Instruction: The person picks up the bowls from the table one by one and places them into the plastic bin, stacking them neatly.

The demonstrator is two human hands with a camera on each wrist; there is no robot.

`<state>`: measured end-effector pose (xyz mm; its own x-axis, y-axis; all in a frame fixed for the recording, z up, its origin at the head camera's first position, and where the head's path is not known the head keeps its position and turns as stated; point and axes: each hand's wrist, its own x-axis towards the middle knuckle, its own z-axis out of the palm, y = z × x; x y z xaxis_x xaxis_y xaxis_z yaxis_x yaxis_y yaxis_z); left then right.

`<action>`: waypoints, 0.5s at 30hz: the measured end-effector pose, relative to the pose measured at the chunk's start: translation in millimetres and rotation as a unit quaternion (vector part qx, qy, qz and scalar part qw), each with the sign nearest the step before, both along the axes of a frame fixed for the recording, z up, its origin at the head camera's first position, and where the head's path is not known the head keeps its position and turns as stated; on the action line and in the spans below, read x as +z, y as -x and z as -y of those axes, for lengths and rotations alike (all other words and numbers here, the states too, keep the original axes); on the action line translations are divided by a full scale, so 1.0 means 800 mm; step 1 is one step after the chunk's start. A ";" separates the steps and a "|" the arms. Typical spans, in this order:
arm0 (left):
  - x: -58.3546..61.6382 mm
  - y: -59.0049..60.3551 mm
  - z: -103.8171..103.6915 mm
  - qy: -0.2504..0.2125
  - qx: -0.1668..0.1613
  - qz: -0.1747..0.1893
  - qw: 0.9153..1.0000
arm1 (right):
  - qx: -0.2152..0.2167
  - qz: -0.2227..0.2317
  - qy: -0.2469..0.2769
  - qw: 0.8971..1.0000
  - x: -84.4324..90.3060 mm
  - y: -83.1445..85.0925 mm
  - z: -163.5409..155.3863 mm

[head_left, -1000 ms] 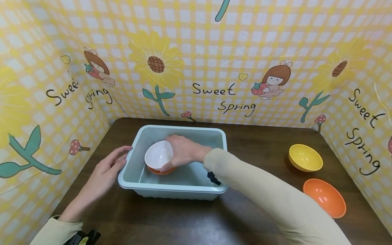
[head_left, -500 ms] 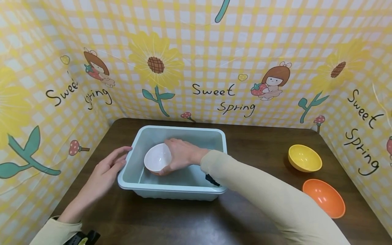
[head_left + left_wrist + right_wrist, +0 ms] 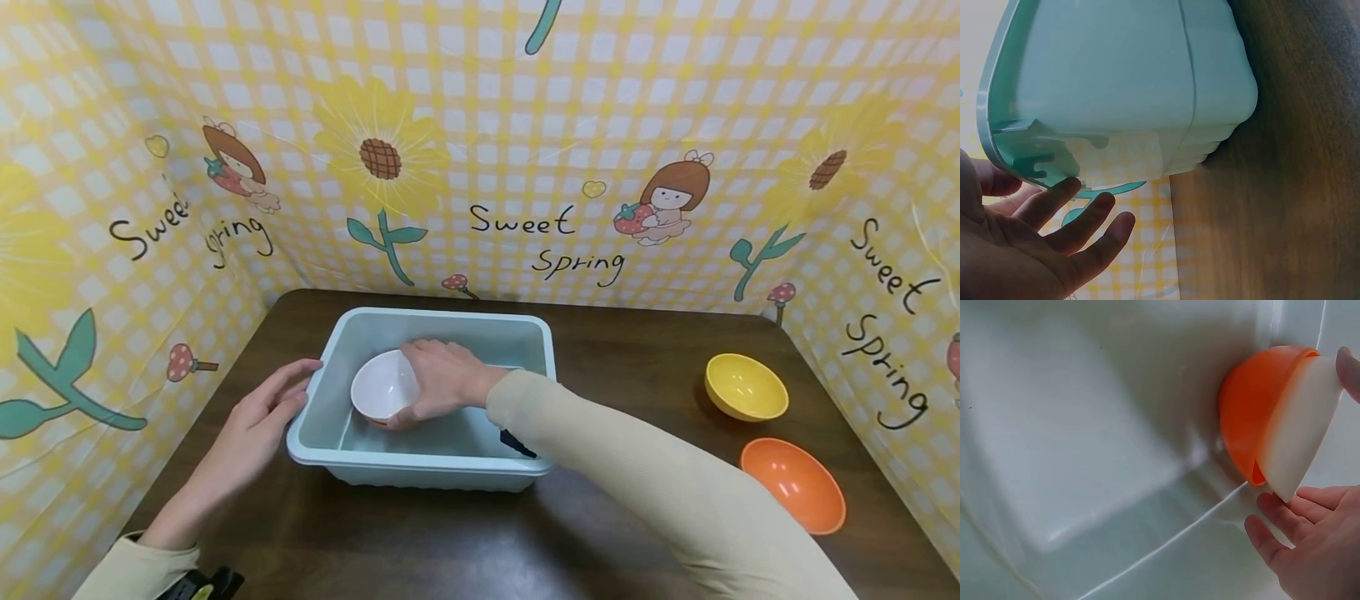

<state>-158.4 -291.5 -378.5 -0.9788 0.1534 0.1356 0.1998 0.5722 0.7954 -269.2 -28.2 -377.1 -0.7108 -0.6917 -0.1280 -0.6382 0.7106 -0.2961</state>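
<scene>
A light blue plastic bin stands on the table. Inside it, near its left end, a white bowl sits tilted in an orange bowl, most of which the head view hides. My right hand reaches in from the right and holds the white bowl by its rim, thumb on one side and fingers on the other in the right wrist view. At the bin's left rim is my left hand, its fingertips touching the edge; the left wrist view shows its fingers loosely spread beside the bin wall.
To the right on the dark wooden table are a yellow bowl and, nearer to me, another orange bowl. A yellow checked cloth with printed flowers rises behind the table and along both sides.
My right hand has lowered the white bowl slightly into the orange one, now covering more of it in the head view. The left hand and the bin have stayed in place.
</scene>
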 end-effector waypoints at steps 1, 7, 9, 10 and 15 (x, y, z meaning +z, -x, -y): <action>0.000 0.000 0.000 0.000 0.001 0.001 1.000 | 0.000 -0.001 -0.002 1.000 -0.001 0.000 0.000; -0.001 -0.001 0.000 -0.001 -0.001 -0.005 1.000 | 0.002 -0.016 -0.019 1.000 -0.004 -0.002 0.001; 0.000 -0.002 0.000 -0.003 -0.002 -0.006 1.000 | 0.002 -0.018 -0.023 1.000 -0.005 -0.003 0.001; 0.000 -0.002 0.000 -0.003 -0.002 -0.005 1.000 | 0.003 -0.018 -0.025 1.000 -0.006 -0.003 0.001; 0.001 -0.002 0.001 -0.002 -0.001 -0.003 1.000 | 0.004 -0.010 -0.025 1.000 -0.006 -0.004 0.002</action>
